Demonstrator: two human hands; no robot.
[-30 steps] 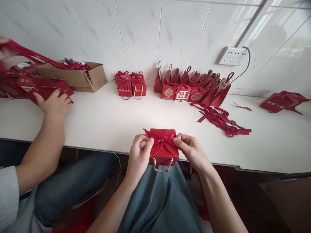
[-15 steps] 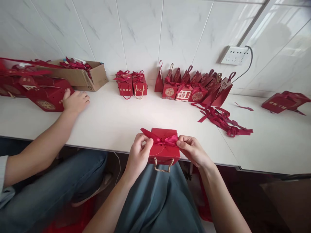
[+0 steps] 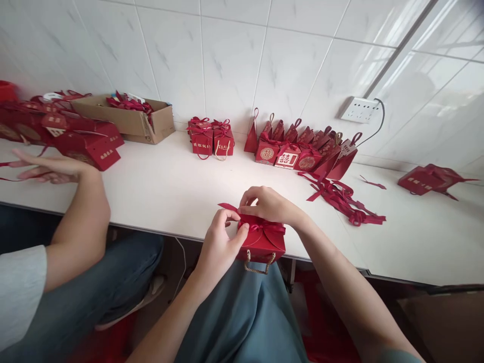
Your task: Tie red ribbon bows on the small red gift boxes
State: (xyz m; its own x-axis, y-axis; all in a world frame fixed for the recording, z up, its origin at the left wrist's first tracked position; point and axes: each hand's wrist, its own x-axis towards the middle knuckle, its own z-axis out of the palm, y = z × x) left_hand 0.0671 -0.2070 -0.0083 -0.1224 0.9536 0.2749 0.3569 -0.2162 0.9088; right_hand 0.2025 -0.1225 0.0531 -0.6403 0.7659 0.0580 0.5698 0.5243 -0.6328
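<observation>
A red gift box [image 3: 264,243] with a twisted rope handle [image 3: 256,269] rests at the table's front edge. A red ribbon [image 3: 260,228] is tied in a bow over its lid. My left hand [image 3: 223,242] is at the box's left side, thumb and fingers closed on the ribbon's left part. Reaching across from the right, my right hand [image 3: 266,202] pinches the ribbon near its left tail, close to my left fingertips. Part of the lid is hidden behind my fingers.
At the left, a person's hand [image 3: 53,169] holds a thin ribbon beside red boxes [image 3: 88,146]. Along the wall stand a cardboard box [image 3: 155,123], two small boxes [image 3: 202,141] and several red packages [image 3: 289,156]. Loose ribbons [image 3: 344,201] lie at right.
My right hand has left the bow's right loop and moved across to its left side. The other person's hand has moved left, off the red box. The camera view has shifted slightly.
</observation>
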